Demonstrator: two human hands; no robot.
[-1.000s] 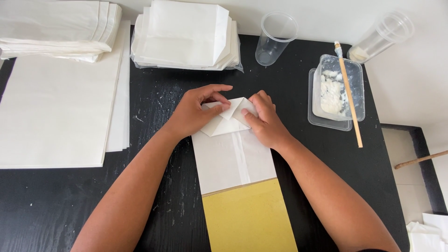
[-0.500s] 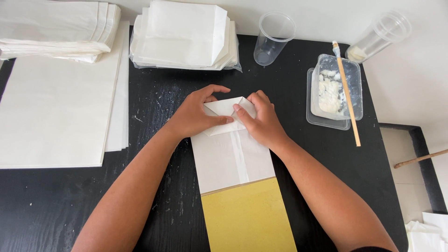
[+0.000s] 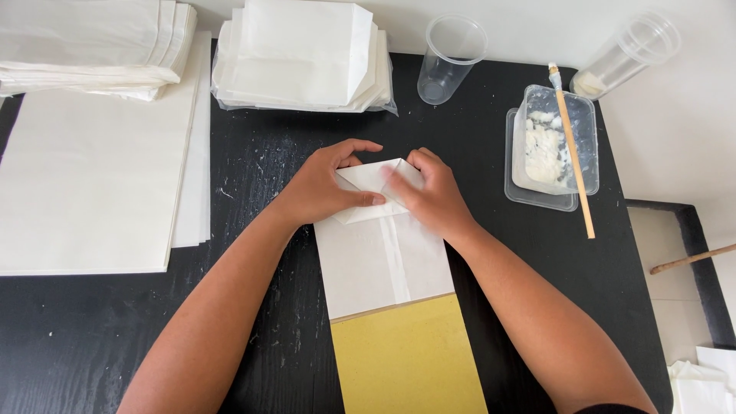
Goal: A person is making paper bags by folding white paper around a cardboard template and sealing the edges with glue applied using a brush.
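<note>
Black tabletop (image 3: pixel 253 337) carries a wide stack of flat white paper sheets (image 3: pixel 92 184) at far left. White paper bag with a glued centre seam (image 3: pixel 379 261) lies flat mid-table on a yellow board (image 3: pixel 406 360), long axis running away from the person, folded end pointing away. Left hand (image 3: pixel 326 188) presses flat on that fold, fingers spread, gripping nothing. Right hand (image 3: pixel 433 192) pinches the flap, apparently; blur obscures the fingertips. Both hands sit equally near.
</note>
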